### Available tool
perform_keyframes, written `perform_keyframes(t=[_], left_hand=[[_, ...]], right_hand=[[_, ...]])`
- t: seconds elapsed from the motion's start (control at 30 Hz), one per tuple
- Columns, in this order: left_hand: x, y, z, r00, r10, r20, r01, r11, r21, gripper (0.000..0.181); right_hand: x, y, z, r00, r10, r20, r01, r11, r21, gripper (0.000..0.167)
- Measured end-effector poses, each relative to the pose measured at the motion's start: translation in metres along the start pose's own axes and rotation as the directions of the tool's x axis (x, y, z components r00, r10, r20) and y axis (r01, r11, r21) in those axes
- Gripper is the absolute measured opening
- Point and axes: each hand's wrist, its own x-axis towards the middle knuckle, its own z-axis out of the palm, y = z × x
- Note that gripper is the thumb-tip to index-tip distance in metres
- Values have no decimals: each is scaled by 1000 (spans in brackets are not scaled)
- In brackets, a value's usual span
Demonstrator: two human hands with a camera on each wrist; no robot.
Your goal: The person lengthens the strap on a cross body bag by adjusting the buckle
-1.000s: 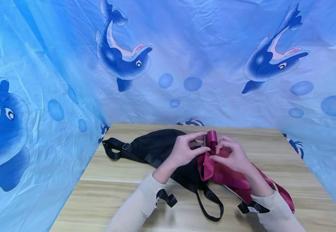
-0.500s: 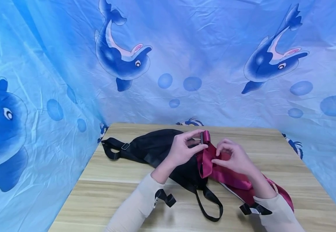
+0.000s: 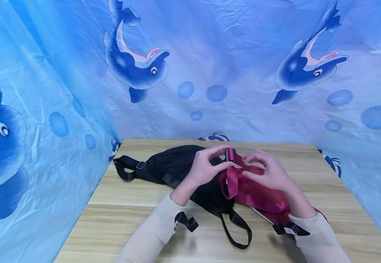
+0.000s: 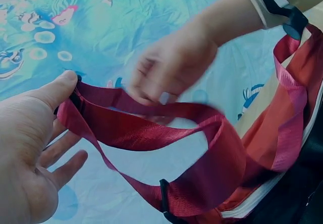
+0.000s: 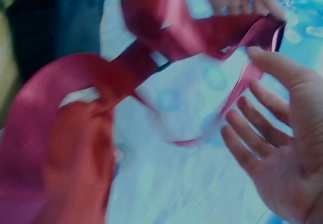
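A black and red fabric bag (image 3: 177, 162) lies across the wooden table, black on the left and red on the right. My left hand (image 3: 205, 168) pinches a black strap buckle (image 3: 231, 155) threaded with red webbing, lifted above the bag. From it the red strap (image 4: 202, 186) hangs in a wide loop, with a second dark slider (image 4: 165, 196) lower down. Beside the strap is my right hand (image 3: 269, 173), thumb and fingers apart; in the right wrist view its fingers (image 5: 260, 128) are spread near the webbing. Motion blurs this hand in the left wrist view.
A black carry loop (image 3: 243, 232) reaches toward the table's front. At the left end lies a black strap with a buckle (image 3: 141, 165). The wooden table (image 3: 111, 226) meets a blue dolphin-print curtain (image 3: 249, 109) at the back and sides.
The buckle has turned and shifted slightly left in my left hand. My right hand has parted its fingers, letting go of the red webbing. The head view has shifted a little.
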Motion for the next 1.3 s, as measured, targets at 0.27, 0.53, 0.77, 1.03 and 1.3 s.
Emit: perform_keyframes(t=[0.27,0.53,0.77,1.03,1.3], left_hand=[[5,2,1,999,41,27,-41,999,9,49],[4,4,2,994,106,34,-108,990,86,48],[1,3,3,986,162,44,-167,969,180,48],[1,-1,7,977,194,87,-209,955,213,48],[-1,-6,9,992,118,51,-123,985,123,48]], right_hand=[[39,-36,-7,984,-178,-16,179,980,85,46],[38,-45,-15,994,-77,78,70,993,91,38],[38,-48,-16,990,-27,139,29,1000,-12,36],[39,-45,-15,992,-79,98,85,995,-58,45],[36,-43,-7,997,-76,21,73,990,125,50]])
